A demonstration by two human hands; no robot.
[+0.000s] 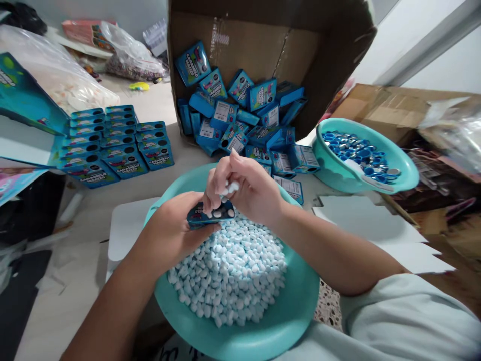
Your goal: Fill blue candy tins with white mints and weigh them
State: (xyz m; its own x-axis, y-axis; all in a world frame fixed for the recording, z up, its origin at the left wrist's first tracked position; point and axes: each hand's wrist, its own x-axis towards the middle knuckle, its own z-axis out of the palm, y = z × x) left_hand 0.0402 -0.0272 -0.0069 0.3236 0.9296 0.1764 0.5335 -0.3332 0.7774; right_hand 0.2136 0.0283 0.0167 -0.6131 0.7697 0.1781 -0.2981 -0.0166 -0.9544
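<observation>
My left hand (176,225) is wrapped round a small blue candy box (205,216), held over a turquoise basin (300,301). White candies show at the box's opening. Just above that opening, my right hand (244,188) is curled with several pale candies (230,189) in its fingers. A heap of small white and light-blue candies (240,271) fills much of the basin below both hands. Part of the box is hidden by my fingers.
A cardboard box (259,40) on its side spills blue candy boxes (225,113). Stacked candy boxes (124,160) stand left beside an open display carton (26,135). At right sit a turquoise bowl (408,173) of blue and silver pieces and white card sheets (361,215).
</observation>
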